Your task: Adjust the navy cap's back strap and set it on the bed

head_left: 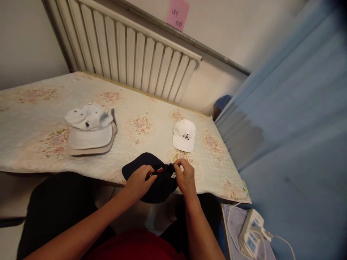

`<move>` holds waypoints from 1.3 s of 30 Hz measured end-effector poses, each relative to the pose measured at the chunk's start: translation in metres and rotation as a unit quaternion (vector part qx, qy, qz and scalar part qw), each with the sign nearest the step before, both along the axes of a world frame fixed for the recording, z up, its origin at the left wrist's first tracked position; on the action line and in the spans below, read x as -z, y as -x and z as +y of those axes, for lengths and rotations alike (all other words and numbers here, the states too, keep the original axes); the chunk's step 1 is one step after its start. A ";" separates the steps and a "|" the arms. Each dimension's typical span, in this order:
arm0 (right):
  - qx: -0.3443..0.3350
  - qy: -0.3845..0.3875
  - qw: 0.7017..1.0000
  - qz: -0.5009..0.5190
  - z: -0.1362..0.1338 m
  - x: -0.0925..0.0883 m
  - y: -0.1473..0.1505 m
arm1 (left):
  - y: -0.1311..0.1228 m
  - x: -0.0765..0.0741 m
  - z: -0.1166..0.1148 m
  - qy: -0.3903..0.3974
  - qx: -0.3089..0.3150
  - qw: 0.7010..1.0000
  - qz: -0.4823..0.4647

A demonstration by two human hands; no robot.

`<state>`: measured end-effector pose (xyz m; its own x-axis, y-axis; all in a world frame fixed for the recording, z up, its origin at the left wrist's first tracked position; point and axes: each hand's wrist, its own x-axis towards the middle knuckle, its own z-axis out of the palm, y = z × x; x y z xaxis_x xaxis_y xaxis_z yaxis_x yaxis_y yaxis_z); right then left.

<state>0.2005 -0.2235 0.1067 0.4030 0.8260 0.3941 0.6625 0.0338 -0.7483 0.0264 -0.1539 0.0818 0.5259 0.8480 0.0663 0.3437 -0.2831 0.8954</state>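
Observation:
Held at the bed's front edge is a dark navy baseball cap (159, 187), its brim pointing left and away from me. My left hand (140, 180) pinches the cap's rim near the brim. On the opposite side, my right hand (185, 177) grips the edge close to a small white label. A red patch shows between the two hands. Just beyond my right hand lies a white cap (184, 135) with dark "CK" lettering. To the left, a white cap with a small dark emblem (89, 126) is stacked on a beige cap (93, 150).
A floral sheet covers the bed (157, 126). Behind it stands a white radiator (132, 50) below a pink note (178, 14). A blue curtain (284, 126) hangs at the right. At the lower right, a power strip (251, 234) with white cables rests on a small stand.

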 end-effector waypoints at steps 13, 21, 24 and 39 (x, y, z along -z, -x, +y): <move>-0.061 0.017 0.998 0.021 0.008 -0.002 -0.009 | 0.013 -0.019 0.004 0.251 0.161 0.954 -0.024; -0.078 0.051 0.994 0.054 0.010 -0.004 -0.012 | 0.018 -0.026 0.008 0.280 0.185 0.941 -0.048; -0.107 0.065 0.986 0.107 0.010 -0.003 -0.013 | 0.020 -0.024 0.009 0.295 0.213 0.929 -0.069; -0.182 0.075 0.917 0.346 0.013 0.001 -0.018 | 0.015 -0.028 0.010 0.249 0.207 0.946 -0.007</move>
<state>0.2184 -0.2109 0.1053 0.2000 0.9796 0.0183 -0.0082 0.0203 -0.9998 0.0114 -0.1442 0.1100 0.8220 0.4975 -0.2772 0.2826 0.0663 0.9570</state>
